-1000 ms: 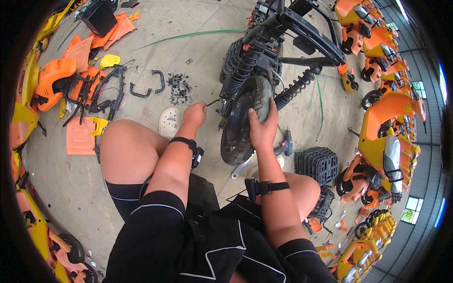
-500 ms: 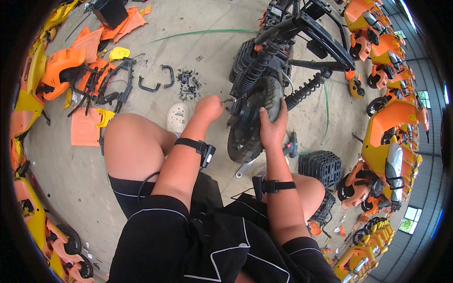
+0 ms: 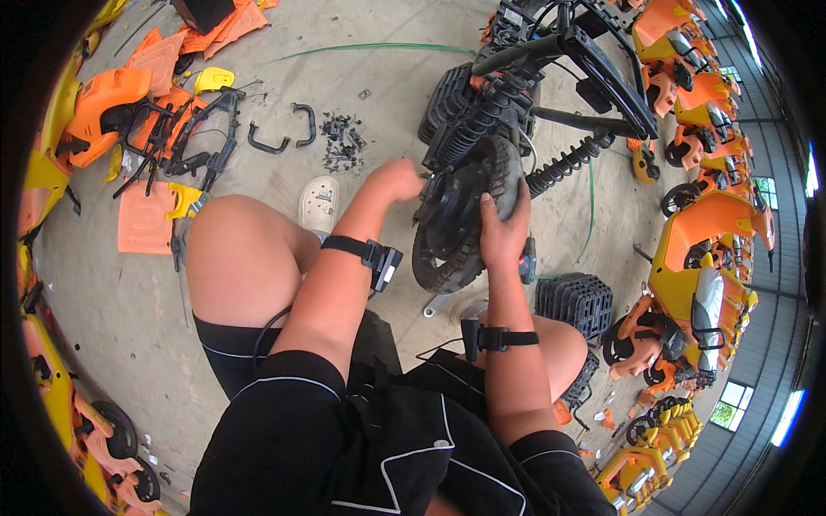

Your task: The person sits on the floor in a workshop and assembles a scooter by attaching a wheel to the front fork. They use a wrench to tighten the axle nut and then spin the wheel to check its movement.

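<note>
In front of me a black scooter wheel point(image 3: 456, 211) with a knobbly tyre sits at the end of a stripped black frame point(image 3: 559, 56) with coil springs. My right hand point(image 3: 506, 230) grips the tyre from its right side, thumb on top of the tread. My left hand point(image 3: 397, 181) is closed in a fist against the left side of the hub, by the axle; whatever its fingers hold is hidden. Below the wheel a wrench point(image 3: 435, 305) lies on the floor, and a drill point(image 3: 528, 262) is partly hidden behind my right wrist.
Small black fasteners point(image 3: 342, 142) lie in a pile beside two curved black handles point(image 3: 305, 125). Orange body panels point(image 3: 146, 215) and a black metal frame point(image 3: 219, 142) are at left. A black crate point(image 3: 575, 305) stands at right, before rows of orange-yellow scooters point(image 3: 701, 232).
My left fist has moved slightly right and up, closer against the hub. The wheel looks a little turned, with more of its hub face showing. My right hand stays on the tyre.
</note>
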Available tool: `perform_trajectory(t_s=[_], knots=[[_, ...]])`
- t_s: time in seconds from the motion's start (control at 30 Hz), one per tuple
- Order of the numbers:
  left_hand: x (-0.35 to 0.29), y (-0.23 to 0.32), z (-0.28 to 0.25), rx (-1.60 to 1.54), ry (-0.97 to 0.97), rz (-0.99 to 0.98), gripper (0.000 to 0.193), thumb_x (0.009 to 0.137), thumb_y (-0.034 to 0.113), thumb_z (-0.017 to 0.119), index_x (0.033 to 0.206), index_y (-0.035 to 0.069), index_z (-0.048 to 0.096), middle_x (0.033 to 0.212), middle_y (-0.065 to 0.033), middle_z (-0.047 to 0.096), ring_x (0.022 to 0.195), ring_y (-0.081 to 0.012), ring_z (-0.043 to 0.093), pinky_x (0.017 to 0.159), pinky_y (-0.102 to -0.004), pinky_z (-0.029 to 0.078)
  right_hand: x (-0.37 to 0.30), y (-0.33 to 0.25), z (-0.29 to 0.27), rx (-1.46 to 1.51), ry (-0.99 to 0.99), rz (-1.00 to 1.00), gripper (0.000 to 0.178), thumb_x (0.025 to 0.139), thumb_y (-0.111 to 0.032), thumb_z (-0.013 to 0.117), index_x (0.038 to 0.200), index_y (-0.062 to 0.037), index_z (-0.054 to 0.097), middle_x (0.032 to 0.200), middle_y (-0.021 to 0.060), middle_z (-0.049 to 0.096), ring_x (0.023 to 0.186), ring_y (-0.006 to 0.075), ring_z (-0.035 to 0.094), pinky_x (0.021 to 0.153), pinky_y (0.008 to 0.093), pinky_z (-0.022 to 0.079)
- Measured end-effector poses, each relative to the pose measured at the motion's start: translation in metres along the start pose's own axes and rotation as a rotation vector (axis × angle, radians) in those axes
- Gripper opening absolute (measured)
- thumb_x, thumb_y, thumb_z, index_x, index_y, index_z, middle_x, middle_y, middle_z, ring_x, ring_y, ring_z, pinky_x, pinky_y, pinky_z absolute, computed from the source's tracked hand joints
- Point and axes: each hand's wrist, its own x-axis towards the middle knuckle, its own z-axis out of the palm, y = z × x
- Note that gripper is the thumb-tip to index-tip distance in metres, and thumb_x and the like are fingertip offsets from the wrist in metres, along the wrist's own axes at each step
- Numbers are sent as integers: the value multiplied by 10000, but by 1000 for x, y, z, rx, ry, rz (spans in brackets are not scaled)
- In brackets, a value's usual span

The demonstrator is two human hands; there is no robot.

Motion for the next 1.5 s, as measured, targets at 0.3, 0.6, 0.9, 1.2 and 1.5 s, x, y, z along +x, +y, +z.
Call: perform_trajectory(t_s=[0.3, 0.6, 0.9, 1.2, 1.5], knots=[[10, -39, 28, -229, 72, -7, 360, 889, 322, 649, 979, -20, 715, 878, -194, 691, 785, -293, 671, 713, -407, 528, 4, 4, 3, -62, 4, -38, 736, 890, -258, 734, 1485, 19, 400, 1440, 265, 475, 1329, 394, 479, 1140, 427, 358], [29, -101, 114, -531, 83, -163, 330, 938, 340, 692, 1092, 52, 737, 1040, -164, 742, 961, -310, 705, 837, -431, 530, 2, -5, 2, 3, -17, 10, 747, 882, -242, 748, 1484, 32, 399, 1431, 263, 479, 1324, 383, 482, 1140, 423, 354], [59, -107, 122, -453, 623, -217, 278, 949, 267, 622, 1102, 58, 723, 1039, -229, 705, 1023, -430, 656, 867, -508, 517, 1, 7, 4, -44, 11, -44, 751, 904, -258, 749, 1498, 28, 389, 1409, 254, 532, 1294, 329, 529, 1112, 387, 384], [23, -44, 20, -55, 154, -202, 322, 851, 205, 596, 1072, 29, 750, 1167, -235, 696, 1105, -416, 660, 931, -472, 531, 3, -1, -2, -16, 9, -14, 744, 878, -251, 750, 1476, 33, 410, 1426, 261, 493, 1322, 388, 491, 1132, 420, 365], [-1, 1, -8, 42, 81, -176, 287, 799, 109, 607, 1024, 18, 760, 1118, -238, 710, 1077, -405, 680, 898, -454, 545, 1, 2, 0, -27, 8, -26, 744, 877, -259, 745, 1477, 29, 412, 1443, 262, 483, 1338, 390, 479, 1143, 422, 354]])
